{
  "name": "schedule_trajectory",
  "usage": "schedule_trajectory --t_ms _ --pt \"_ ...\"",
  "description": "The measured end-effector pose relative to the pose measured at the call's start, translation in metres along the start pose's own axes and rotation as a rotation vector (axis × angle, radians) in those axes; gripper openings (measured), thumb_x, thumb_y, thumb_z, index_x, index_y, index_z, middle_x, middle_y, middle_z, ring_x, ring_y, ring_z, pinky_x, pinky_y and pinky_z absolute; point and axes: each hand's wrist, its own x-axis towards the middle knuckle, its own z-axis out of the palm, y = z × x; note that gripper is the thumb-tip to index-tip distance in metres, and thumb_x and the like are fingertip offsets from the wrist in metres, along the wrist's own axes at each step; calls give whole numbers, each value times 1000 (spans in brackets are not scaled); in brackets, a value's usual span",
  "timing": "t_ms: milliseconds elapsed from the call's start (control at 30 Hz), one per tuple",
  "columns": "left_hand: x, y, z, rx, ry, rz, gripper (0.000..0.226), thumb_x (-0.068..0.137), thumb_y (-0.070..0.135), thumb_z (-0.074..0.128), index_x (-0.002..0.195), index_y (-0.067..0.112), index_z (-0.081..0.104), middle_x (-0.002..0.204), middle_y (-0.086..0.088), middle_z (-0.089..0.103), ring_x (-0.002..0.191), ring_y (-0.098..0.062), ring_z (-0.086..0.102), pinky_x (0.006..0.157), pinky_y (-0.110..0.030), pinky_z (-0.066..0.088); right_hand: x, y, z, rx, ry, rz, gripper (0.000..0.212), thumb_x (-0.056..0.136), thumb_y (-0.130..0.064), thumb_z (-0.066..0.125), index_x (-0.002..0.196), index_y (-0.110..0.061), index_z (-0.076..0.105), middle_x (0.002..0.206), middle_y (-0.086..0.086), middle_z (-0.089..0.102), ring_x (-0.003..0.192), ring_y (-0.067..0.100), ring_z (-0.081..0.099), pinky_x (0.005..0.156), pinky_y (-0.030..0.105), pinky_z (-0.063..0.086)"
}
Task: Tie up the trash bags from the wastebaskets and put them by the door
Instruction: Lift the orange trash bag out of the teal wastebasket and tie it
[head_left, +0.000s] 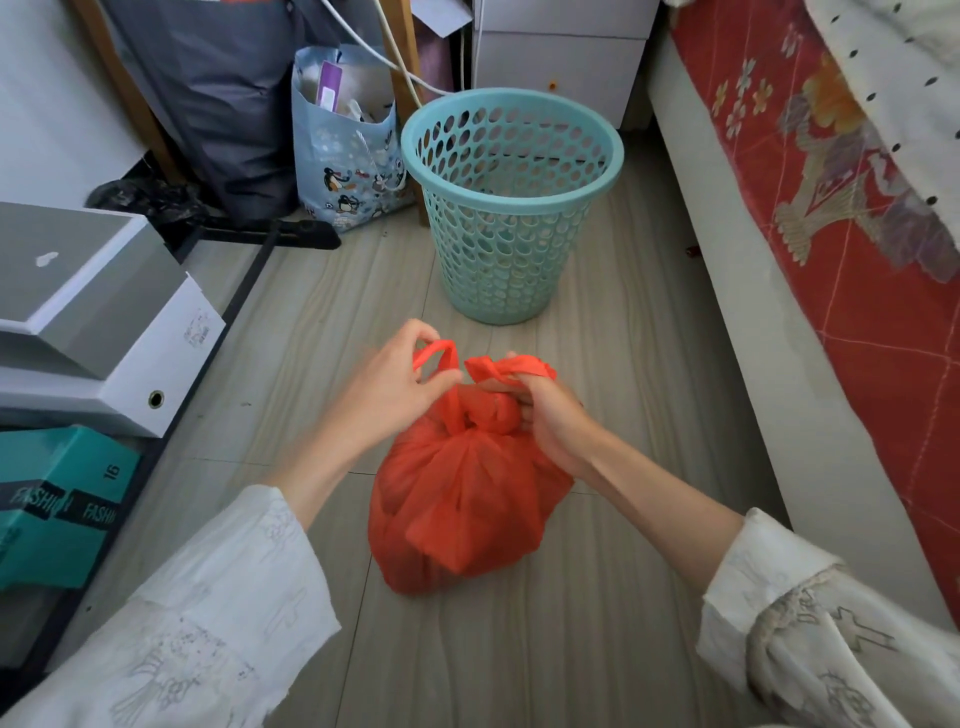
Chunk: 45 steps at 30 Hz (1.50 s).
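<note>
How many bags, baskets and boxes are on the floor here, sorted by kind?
Trash bags: 1, the red bag, gripped by the left hand and the right hand
Wastebaskets: 1, the teal basket
Gift bags: 1, the blue penguin bag
Boxes: 3, two grey-white, one teal
Total: 6

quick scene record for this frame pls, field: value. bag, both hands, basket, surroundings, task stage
bag: red trash bag on the floor, out of the basket, neck gathered into a knot
left hand: left hand pinches one red handle loop
right hand: right hand grips the other bunched handle
basket: teal wastebasket upright behind the bag, no liner visible
surroundings: bed to the right, stacked boxes to the left, cartoon gift bag beside the basket
task stage: tying under way; door not in view
</note>
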Motion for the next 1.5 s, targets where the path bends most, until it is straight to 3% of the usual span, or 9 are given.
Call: schedule_trajectory --t_ms 167,400,567,667,767,867,1100,1300,1500 --pt "8 -7 9 325 -145 114 54 74 53 63 123 40 44 123 8 62 111 -29 57 86 -36 47 -6 -5 -1 -58 -12 40 44 91 -48 42 67 -20 67 59 -6 70 59 12 61 57 22 44" --pt "11 7 15 175 25 125 8 81 25 58 82 20 65 74 -5 66 80 -29 60 55 -22 33 -14 -4 -5 -105 -94 42 36 92 -37 46 70 -17 65 64 2 65 55 10 56 55 20 41" --pt "15 -2 19 -113 90 -175 38 87 25 55 53 16 41 51 -1 42 57 -21 41 53 -33 25 -11 9 -9 -479 -111 -215 26 84 -3 60 71 -22 48 66 -4 58 58 -1 52 61 11 38" --pt "14 3 8 -124 6 -189 41 88 34 52 64 2 59 55 -9 56 52 -14 52 52 -29 40 -7 9 -7 -349 -7 -169 18 85 3 52 83 -14 52 50 -8 62 43 -4 53 51 9 39" --pt "8 7 -12 -176 -182 -179 43 88 41 50 64 9 64 41 2 54 29 -6 38 38 -22 32 -3 9 -8 -132 122 -50 30 89 -1 46 63 -7 59 40 -6 60 37 1 51 55 20 41" --pt "1 18 -19 -264 -288 -100 35 90 32 51 63 12 60 46 0 55 32 -5 34 35 -15 28 -7 6 -2 -414 121 -147 41 89 -5 48 49 -14 54 44 -4 55 41 3 47 52 21 36" --pt "18 19 -20 -681 -160 -139 21 89 23 53 75 15 66 48 7 57 45 -2 46 50 -14 38 -13 11 11 -850 -224 -364 19 83 -13 59 99 -9 68 95 6 70 90 18 62 86 33 45" --pt "19 -11 -14 -1212 -29 -401 43 94 49 25 116 17 45 91 -1 70 82 -12 63 65 -24 48 -14 9 4 -705 -237 -170 23 92 -18 52 71 -20 58 79 -6 61 80 10 56 74 18 42" --pt "-5 -24 15 -453 -135 -232 25 91 32 47 108 16 41 109 -17 60 77 -13 57 68 -24 41 -15 8 1 -575 -210 -141 27 94 -28 49 103 -9 67 102 10 69 92 13 61 85 25 46"
